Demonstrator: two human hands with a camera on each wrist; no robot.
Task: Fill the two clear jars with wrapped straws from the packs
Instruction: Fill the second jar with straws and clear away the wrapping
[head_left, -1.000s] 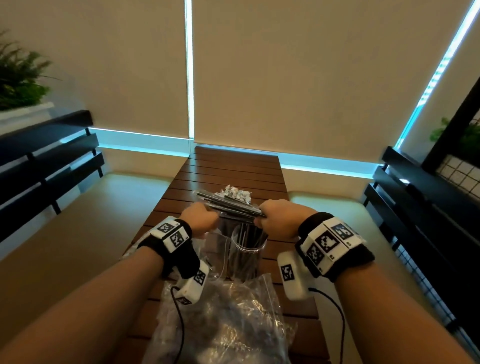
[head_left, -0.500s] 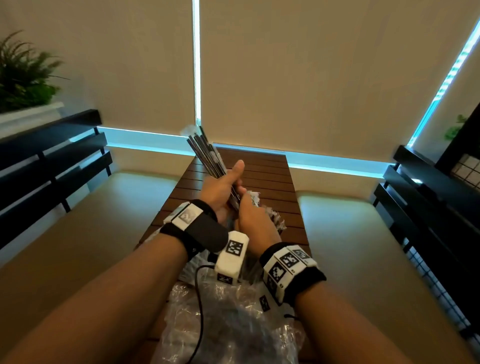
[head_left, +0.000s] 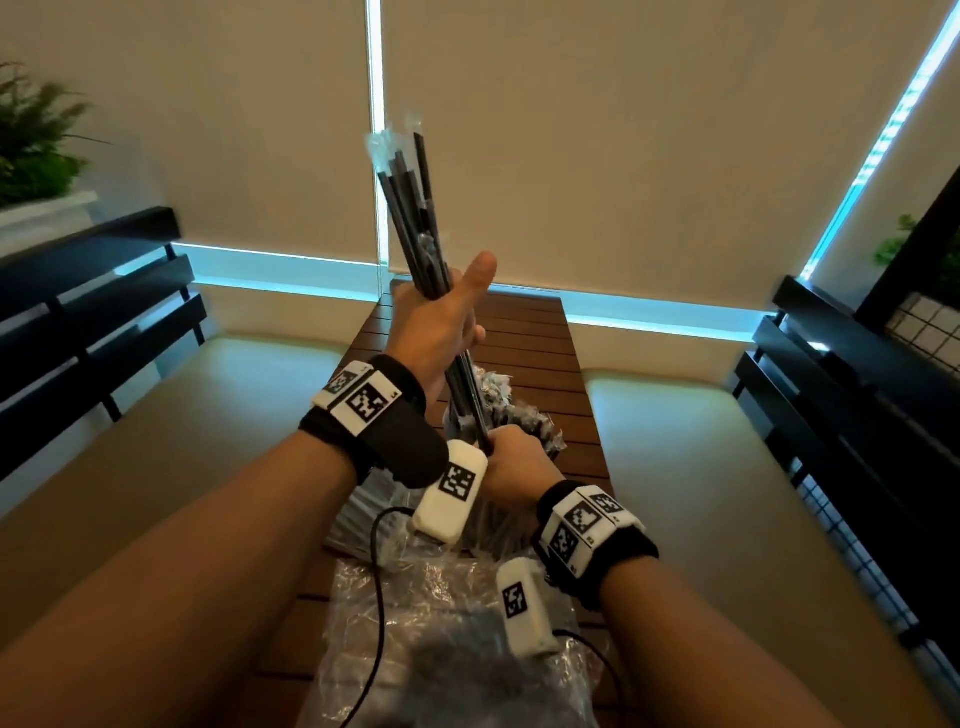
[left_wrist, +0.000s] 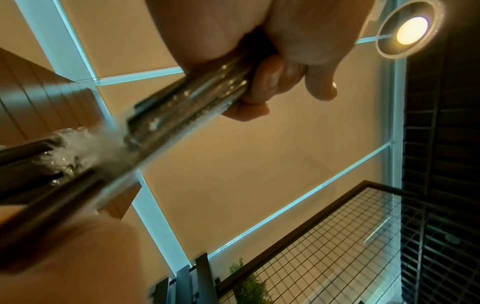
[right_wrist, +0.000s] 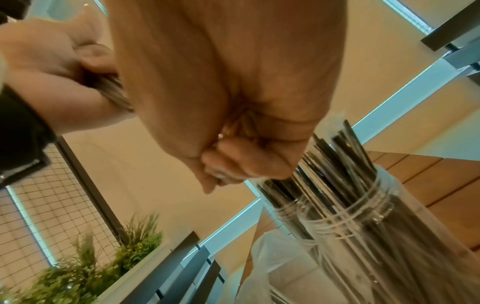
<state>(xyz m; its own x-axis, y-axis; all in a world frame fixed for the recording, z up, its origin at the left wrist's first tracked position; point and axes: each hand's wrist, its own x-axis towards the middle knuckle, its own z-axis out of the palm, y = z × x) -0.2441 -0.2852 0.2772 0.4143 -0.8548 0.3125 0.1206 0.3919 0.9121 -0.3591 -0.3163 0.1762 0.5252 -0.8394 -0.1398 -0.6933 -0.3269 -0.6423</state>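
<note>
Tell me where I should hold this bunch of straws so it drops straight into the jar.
Grip the bunch of straws around its middle, from the side, as the left hand does. It stands nearly upright, so a wrap-around grip there keeps it together. The right hand at the bottom end can steer it into the jar, which already holds straws.

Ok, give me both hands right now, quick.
Left hand: closed around the middle of the bundle of wrapped straws, held upright.
Right hand: closed on the bundle's lower end, beside the clear jar.
</note>
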